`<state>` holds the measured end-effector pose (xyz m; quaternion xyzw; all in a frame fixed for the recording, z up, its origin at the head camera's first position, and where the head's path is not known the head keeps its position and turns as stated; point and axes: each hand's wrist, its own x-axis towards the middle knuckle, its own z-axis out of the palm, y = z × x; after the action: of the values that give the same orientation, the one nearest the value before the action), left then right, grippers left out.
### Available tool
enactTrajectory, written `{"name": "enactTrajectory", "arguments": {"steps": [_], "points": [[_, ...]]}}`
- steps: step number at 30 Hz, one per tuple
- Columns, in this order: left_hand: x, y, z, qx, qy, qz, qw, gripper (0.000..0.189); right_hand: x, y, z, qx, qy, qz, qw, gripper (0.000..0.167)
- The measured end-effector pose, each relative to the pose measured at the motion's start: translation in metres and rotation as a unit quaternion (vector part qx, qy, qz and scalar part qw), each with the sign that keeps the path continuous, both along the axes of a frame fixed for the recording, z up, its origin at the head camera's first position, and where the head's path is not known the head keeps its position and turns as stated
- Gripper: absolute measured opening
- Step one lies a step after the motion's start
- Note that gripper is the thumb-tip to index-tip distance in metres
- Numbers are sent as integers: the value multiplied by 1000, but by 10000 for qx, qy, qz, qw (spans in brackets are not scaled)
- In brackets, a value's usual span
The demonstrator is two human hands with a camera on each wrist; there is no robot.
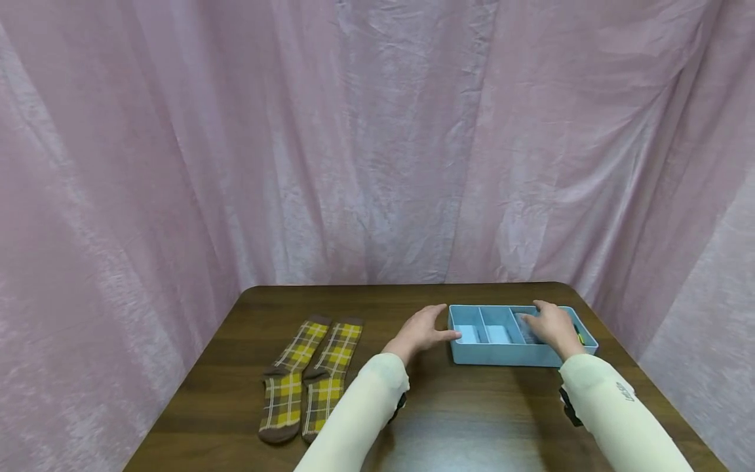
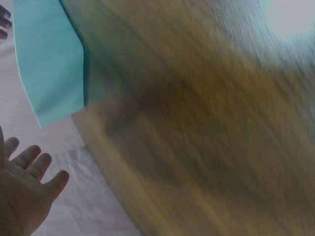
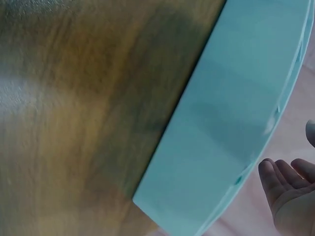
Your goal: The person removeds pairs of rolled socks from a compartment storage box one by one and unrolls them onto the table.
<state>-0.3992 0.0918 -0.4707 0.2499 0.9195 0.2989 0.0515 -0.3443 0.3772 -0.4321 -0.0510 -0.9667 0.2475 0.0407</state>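
A light blue box (image 1: 501, 355) with several compartments stands at the right of the table. Just off its left end, my left hand (image 1: 420, 333) reaches out with fingers and thumb spread, holding nothing. Over the box's right part hovers my right hand (image 1: 554, 326), fingers apart and slightly bent, with nothing visible in its grasp. Partly hidden beneath it, a clear or greyish item (image 1: 527, 330) lies in a compartment; a small yellow-green thing (image 1: 580, 339) shows at the right end. In the right wrist view, the box's side wall (image 3: 221, 113) appears beside that hand.
A pair of yellow and brown plaid socks lies flat on the left: one sock (image 1: 283, 400) and, beside it, another sock (image 1: 333, 373), partly covered by the left sleeve. The dark wooden table (image 1: 472, 419) has rounded far corners. Pink curtains (image 1: 366, 144) hang behind it.
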Motion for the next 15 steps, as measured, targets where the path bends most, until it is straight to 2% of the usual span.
{"name": "enactTrajectory", "arguments": {"steps": [6,15], "points": [[4,12,-7,118,-203,44,9997,82,4,-6,-13,-257,111,-389,9989,60],[7,23,-12,-17,-36,130,9999,76,10,-9,-29,-161,535,-791,9953,57]]}}
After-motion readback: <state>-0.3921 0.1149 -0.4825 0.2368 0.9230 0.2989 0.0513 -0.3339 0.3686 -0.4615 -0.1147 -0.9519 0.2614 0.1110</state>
